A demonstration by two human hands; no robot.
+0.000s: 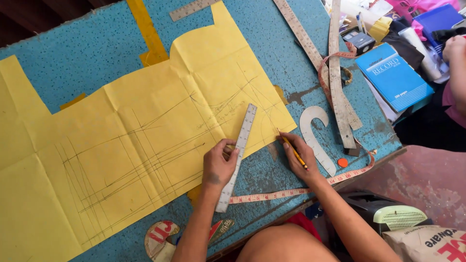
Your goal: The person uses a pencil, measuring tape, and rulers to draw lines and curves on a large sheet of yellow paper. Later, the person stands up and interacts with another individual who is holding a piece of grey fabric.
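Nearest the camera, the left hand (219, 164) is laid flat on the long steel ruler (237, 157), fingers spread over its middle and pressing it down across the lower edge of the large creased yellow paper pattern (145, 140). The ruler lies at a steep slant, its lower end hanging past the paper onto the worn blue speckled worktop (97, 53). A slip is judged likely here — only the middle is pinned, so a sideways push from the pencil could swing the free upper end and bend the line away from the marks already drawn.

Just beside it, the right hand (297, 156) is closed around a short yellow pencil (294, 151), held slanted, tip set at the paper's right edge near a drawn curve. The wrist rests on the worktop, bent inward. The tip sits apart from the ruler's edge, so a stroke could wander; it could also run off the paper onto the rough worktop and snap the lead.

The pink measuring tape (272, 195) is trailed under the right forearm and could be dragged. Farther off, a white curved template (315, 138) and a blue record book (393, 75) are left well clear.
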